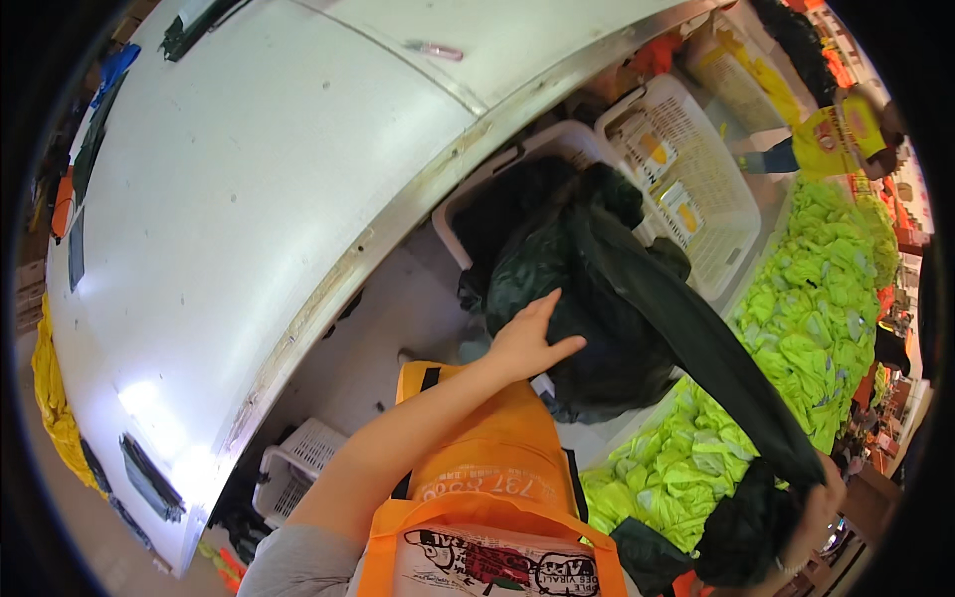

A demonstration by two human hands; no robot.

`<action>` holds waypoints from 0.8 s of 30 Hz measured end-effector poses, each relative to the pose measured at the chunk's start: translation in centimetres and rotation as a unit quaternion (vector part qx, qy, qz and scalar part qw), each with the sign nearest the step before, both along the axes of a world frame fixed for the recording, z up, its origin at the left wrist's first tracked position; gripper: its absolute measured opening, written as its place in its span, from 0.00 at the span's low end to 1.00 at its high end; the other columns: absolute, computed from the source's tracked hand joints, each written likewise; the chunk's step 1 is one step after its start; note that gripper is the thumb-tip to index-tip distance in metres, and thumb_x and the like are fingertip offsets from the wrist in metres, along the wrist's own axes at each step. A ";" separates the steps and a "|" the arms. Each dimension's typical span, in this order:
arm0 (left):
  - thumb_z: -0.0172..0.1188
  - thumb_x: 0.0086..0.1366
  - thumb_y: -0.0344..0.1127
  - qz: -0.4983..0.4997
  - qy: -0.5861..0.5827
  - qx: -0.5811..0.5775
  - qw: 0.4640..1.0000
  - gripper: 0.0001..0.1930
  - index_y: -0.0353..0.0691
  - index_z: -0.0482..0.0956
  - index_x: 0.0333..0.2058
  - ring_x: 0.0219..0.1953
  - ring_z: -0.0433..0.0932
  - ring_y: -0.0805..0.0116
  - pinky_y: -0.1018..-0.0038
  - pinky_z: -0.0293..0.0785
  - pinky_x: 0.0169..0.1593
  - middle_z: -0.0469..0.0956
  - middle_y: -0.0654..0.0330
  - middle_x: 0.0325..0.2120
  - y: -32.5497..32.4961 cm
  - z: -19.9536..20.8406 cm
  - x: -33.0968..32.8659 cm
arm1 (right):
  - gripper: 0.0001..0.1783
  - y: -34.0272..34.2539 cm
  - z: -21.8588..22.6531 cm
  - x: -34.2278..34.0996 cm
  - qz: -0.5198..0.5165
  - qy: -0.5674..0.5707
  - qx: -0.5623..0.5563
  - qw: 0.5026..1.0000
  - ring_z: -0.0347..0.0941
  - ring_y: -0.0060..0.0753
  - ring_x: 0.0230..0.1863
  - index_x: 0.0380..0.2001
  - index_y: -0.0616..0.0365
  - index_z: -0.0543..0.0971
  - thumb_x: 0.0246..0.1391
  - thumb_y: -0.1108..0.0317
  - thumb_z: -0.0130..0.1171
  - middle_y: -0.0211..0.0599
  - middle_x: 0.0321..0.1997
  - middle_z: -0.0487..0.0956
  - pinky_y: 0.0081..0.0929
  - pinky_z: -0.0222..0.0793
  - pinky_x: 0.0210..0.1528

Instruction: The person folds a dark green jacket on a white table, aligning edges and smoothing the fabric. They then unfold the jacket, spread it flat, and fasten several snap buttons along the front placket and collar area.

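Note:
A bundle of dark green-black cloth (597,328) hangs over the rim of a white plastic basket (445,214); its exact kind does not show. My left hand (535,340) lies against the near-left side of the bundle, fingers spread and not gripping. From the bundle a long dark strip of the same cloth stretches to the lower right. At its far end my right hand (821,497) is closed around it, partly blurred near the picture's rim. More dark cloth (746,527) bunches below that hand.
A white table (269,129) fills the left, with dark folded pieces and a pink pen-like item (435,50) on it. A second white basket (731,179) stands beyond the bundle. Neon yellow-green garments (796,308) pile up at right. Another person (841,134) wears yellow.

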State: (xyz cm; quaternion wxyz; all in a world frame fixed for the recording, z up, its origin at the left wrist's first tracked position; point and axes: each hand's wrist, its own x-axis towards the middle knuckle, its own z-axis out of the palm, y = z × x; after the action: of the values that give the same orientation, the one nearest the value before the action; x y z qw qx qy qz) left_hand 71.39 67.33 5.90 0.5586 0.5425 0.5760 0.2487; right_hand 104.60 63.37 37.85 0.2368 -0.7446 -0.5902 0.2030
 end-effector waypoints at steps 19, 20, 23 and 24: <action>0.65 0.54 0.59 -0.228 -0.285 0.013 0.931 0.45 0.35 0.59 0.62 0.57 0.67 0.59 0.66 0.64 0.58 0.67 0.50 0.57 6.0 9.8 3.7 | 0.20 0.9 8.8 7.4 -0.048 -0.204 0.205 0.956 0.73 0.29 0.41 0.46 0.71 0.74 0.53 0.70 0.45 0.39 0.41 0.78 0.26 0.66 0.46; 0.65 0.54 0.59 -0.227 -0.318 -0.059 0.918 0.45 0.35 0.60 0.62 0.57 0.67 0.60 0.66 0.65 0.57 0.67 0.52 0.56 6.0 10.4 3.5 | 0.20 0.5 9.7 6.7 -0.047 -0.218 0.208 0.952 0.73 0.29 0.42 0.46 0.71 0.73 0.53 0.70 0.45 0.39 0.41 0.78 0.26 0.66 0.46; 0.66 0.53 0.59 -0.184 -0.382 -0.116 0.898 0.43 0.37 0.63 0.60 0.57 0.67 0.62 0.66 0.65 0.57 0.69 0.55 0.55 4.5 14.1 3.7 | 0.20 -0.5 12.0 5.3 -0.044 -0.252 0.214 0.943 0.73 0.29 0.43 0.47 0.71 0.73 0.54 0.70 0.46 0.39 0.42 0.77 0.26 0.66 0.47; 0.67 0.52 0.59 -0.152 -0.395 -0.114 0.899 0.43 0.38 0.64 0.59 0.57 0.67 0.63 0.66 0.65 0.56 0.69 0.56 0.54 3.2 15.1 3.4 | 0.20 -0.3 12.2 4.9 -0.037 -0.253 0.214 0.943 0.73 0.29 0.43 0.47 0.70 0.73 0.54 0.70 0.46 0.39 0.43 0.77 0.26 0.66 0.48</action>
State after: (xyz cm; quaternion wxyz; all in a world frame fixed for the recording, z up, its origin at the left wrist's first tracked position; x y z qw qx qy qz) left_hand 74.82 70.52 21.04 0.8290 0.4137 0.2431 0.2872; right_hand 109.49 63.09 50.01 0.2407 -0.7244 -0.6324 -0.1317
